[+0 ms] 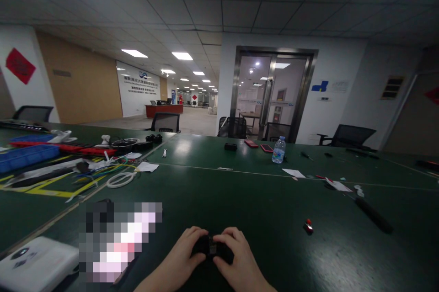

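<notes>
A small black object (212,252) is between my two hands just above or on the green table, low in the middle of the head view. Its exact kind cannot be made out, as fingers cover most of it; a lighter grey patch shows at its centre. My left hand (185,253) is closed on its left end, thumb below and fingers above. On the other end, my right hand (238,253) grips it in the same way. Off to the right lies a small red and silver item (308,226).
A blurred-out area (120,246) and a white boxy device (37,262) lie at left. Behind them are cables (120,180) and blue trays (29,157). A water bottle (279,151) stands farther back. A black-handled tool (373,215) lies at right.
</notes>
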The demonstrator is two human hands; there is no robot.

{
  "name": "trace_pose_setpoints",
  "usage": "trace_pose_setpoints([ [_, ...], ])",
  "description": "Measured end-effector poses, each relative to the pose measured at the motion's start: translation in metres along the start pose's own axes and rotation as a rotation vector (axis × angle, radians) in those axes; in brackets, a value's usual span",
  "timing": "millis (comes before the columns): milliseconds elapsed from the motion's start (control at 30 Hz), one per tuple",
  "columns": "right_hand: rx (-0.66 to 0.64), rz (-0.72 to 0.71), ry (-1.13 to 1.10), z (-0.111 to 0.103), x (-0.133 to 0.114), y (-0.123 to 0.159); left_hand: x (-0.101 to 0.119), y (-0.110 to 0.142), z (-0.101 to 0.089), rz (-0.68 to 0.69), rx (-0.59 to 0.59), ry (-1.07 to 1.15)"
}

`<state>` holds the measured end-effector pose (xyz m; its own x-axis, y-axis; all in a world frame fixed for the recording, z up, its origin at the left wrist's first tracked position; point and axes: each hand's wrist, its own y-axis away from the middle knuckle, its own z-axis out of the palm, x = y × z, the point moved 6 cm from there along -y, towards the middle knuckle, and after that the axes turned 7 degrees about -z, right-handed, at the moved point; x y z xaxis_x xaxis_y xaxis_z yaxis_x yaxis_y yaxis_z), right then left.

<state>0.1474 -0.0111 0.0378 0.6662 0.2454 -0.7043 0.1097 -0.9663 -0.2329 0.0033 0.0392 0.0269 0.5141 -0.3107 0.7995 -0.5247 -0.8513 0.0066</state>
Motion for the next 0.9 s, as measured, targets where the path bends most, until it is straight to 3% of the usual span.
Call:
trace_pose_setpoints([
  [200,0.003,0.098,-0.121,0.006,0.019,0.001,0.003,0.002,-0.001,-0.004,-0.02,0.053],
  [500,0.011,0.113,-0.264,-0.001,0.009,0.001,0.002,0.001,0.0,-0.058,-0.079,0.207],
  [900,0.07,-0.055,-0.246,-0.005,-0.006,0.001,0.012,0.003,0.0,-0.02,-0.139,0.361],
])
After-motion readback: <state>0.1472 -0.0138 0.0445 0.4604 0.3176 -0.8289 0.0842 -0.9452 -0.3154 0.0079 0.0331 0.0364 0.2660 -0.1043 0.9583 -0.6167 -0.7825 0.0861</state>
